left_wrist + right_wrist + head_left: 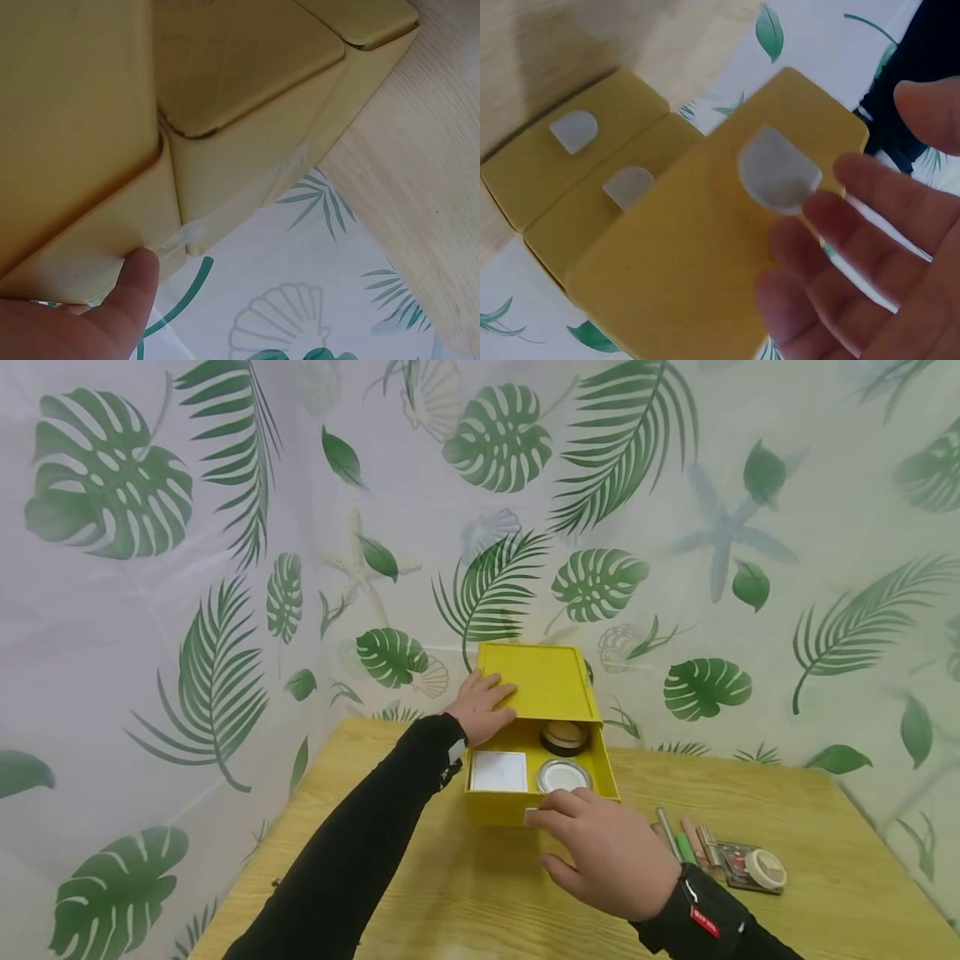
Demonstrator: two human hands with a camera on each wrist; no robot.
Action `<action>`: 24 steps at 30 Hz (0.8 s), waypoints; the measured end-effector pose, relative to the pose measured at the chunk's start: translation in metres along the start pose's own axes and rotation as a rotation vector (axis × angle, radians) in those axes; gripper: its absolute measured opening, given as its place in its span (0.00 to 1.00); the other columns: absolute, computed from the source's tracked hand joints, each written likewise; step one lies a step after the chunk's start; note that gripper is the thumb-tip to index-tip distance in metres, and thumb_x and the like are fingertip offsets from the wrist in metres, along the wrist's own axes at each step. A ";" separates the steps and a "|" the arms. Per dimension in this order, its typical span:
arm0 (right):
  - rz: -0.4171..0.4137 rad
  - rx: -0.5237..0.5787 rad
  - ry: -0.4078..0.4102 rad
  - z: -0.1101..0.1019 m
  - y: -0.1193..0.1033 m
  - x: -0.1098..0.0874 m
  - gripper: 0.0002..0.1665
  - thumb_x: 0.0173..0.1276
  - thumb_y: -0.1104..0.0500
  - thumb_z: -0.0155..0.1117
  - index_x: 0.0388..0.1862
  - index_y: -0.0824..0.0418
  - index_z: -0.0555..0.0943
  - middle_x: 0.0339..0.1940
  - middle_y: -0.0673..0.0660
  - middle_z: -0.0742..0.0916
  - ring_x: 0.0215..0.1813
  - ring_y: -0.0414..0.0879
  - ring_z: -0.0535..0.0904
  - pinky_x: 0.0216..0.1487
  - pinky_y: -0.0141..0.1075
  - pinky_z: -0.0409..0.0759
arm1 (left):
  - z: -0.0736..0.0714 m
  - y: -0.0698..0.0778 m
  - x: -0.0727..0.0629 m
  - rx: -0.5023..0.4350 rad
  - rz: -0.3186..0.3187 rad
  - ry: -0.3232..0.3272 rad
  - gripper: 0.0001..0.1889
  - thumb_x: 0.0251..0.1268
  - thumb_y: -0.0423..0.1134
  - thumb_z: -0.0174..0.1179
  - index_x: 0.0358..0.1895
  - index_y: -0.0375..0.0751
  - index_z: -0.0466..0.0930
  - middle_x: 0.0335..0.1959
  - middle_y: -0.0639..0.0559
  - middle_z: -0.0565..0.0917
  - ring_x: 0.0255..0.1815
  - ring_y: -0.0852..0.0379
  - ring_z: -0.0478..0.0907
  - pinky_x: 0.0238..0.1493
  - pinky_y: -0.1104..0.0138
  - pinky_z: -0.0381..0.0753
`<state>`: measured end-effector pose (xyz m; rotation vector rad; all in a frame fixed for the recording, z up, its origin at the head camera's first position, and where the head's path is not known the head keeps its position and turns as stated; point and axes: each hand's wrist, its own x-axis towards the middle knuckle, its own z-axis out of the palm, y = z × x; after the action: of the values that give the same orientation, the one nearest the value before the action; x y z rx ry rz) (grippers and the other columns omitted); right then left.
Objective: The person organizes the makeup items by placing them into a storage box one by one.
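I'm poising my relaxed right grip (607,853), pinching nothing, just right of the rounded white tab (530,817) on the pulled-out yellow drawer (495,811); my spread left grip (483,708) is resting on the rectangular yellow box (543,681).

We are holding both black-sleeved arms (341,847) forward.
Our left hand (482,706) is resting with its back upward, fingers spread; our right hand (611,850) is pointing inward, its fingers loosely bent, thumb standing apart.

head: bright, soft | wrist views: dimmer | right fingers (857,234): blurred
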<state>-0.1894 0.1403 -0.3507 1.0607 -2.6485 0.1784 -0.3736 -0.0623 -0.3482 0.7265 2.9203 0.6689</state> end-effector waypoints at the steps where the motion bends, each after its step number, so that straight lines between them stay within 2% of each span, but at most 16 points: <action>1: 0.005 -0.006 -0.004 0.002 -0.001 -0.001 0.22 0.63 0.47 0.75 0.55 0.53 0.86 0.50 0.49 0.84 0.45 0.43 0.79 0.40 0.38 0.85 | 0.000 0.000 0.000 -0.003 -0.001 0.001 0.29 0.81 0.51 0.46 0.80 0.48 0.61 0.82 0.45 0.52 0.83 0.44 0.35 0.81 0.51 0.42; 6: 0.022 -0.016 0.007 0.012 -0.003 -0.002 0.26 0.63 0.48 0.75 0.59 0.57 0.84 0.54 0.52 0.82 0.48 0.45 0.78 0.45 0.40 0.84 | 0.000 0.001 -0.002 -0.009 -0.004 0.005 0.29 0.81 0.51 0.46 0.79 0.48 0.61 0.82 0.45 0.52 0.83 0.44 0.34 0.81 0.51 0.42; 15: 0.036 0.002 0.041 0.020 -0.001 0.000 0.32 0.63 0.48 0.75 0.63 0.59 0.82 0.55 0.53 0.80 0.48 0.44 0.76 0.45 0.38 0.84 | -0.002 0.001 -0.004 -0.010 0.020 0.006 0.29 0.81 0.50 0.45 0.79 0.47 0.62 0.82 0.43 0.52 0.83 0.43 0.34 0.81 0.52 0.42; 24: 0.067 0.009 0.060 0.026 0.004 0.006 0.30 0.64 0.49 0.74 0.63 0.58 0.82 0.55 0.53 0.80 0.49 0.45 0.76 0.46 0.38 0.83 | -0.003 0.000 -0.001 0.013 0.022 -0.016 0.29 0.82 0.51 0.45 0.80 0.47 0.60 0.82 0.44 0.51 0.83 0.43 0.33 0.81 0.52 0.40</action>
<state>-0.2018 0.1338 -0.3733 0.9550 -2.6338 0.2325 -0.3737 -0.0640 -0.3459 0.7624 2.9087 0.6440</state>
